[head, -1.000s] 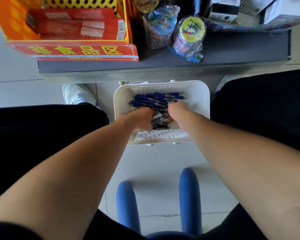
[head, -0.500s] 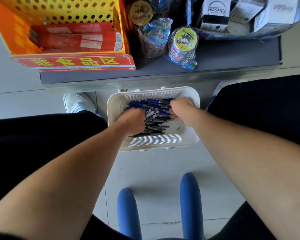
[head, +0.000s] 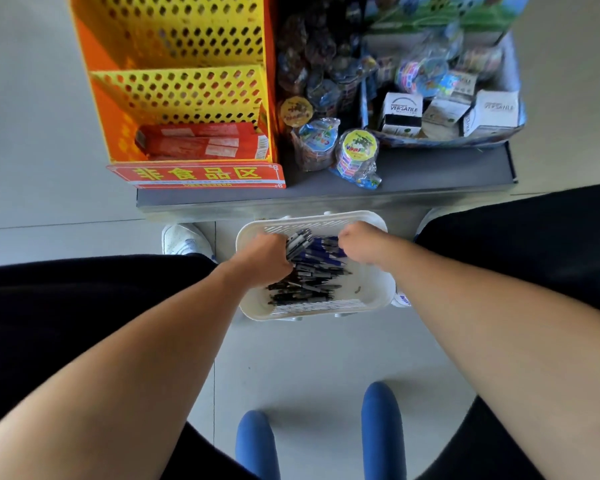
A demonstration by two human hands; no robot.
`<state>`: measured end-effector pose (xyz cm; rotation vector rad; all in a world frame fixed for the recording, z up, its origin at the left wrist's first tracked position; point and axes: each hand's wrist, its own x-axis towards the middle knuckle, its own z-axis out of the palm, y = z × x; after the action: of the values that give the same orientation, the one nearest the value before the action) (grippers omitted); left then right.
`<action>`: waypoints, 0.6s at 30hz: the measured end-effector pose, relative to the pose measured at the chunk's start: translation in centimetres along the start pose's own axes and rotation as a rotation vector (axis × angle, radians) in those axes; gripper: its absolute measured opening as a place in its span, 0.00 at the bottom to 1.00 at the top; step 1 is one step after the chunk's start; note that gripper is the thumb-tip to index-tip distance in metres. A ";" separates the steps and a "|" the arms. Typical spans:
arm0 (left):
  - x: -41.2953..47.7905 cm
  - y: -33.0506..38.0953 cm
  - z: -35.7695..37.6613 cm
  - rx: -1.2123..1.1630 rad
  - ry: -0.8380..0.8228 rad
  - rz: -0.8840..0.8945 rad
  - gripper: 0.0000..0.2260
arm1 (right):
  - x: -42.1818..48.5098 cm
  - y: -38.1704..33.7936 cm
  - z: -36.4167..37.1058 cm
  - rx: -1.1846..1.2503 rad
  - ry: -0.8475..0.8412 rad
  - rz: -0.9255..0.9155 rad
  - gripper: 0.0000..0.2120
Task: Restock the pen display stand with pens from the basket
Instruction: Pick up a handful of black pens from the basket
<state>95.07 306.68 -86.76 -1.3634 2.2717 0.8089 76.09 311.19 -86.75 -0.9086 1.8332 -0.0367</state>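
A white plastic basket [head: 374, 299] sits on the floor between my legs, holding several blue and dark pens [head: 312, 275]. My left hand [head: 265, 258] is inside the basket, its fingers curled round a bunch of pens whose ends stick out past my knuckles. My right hand [head: 359, 242] is over the far right of the pile with its fingers curled down among the blue pens; its grip is hidden. The orange and yellow perforated display stand [head: 184, 88] rises on the low grey shelf ahead to the left, with red boxes [head: 201, 142] in its lowest tier.
The grey shelf [head: 430, 168] carries wrapped toy packs [head: 355, 154] and a tray of white boxes [head: 447, 116] to the right of the stand. A white shoe [head: 184, 239] stands left of the basket. Two blue stool legs [head: 381, 427] lie below, near me.
The view has tilted up, showing more of the stand. Both hands have gathered pens toward the basket's far side, and my left hand now lifts a bunch from the pile.
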 end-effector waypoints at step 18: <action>-10.9 5.4 -23.1 0.234 0.580 0.093 0.07 | -17.3 -12.1 -14.4 -0.448 0.295 -0.406 0.14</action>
<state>94.89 301.24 -61.24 -1.5299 2.7658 0.1595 74.23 307.56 -61.55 -1.6567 1.9307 -0.0125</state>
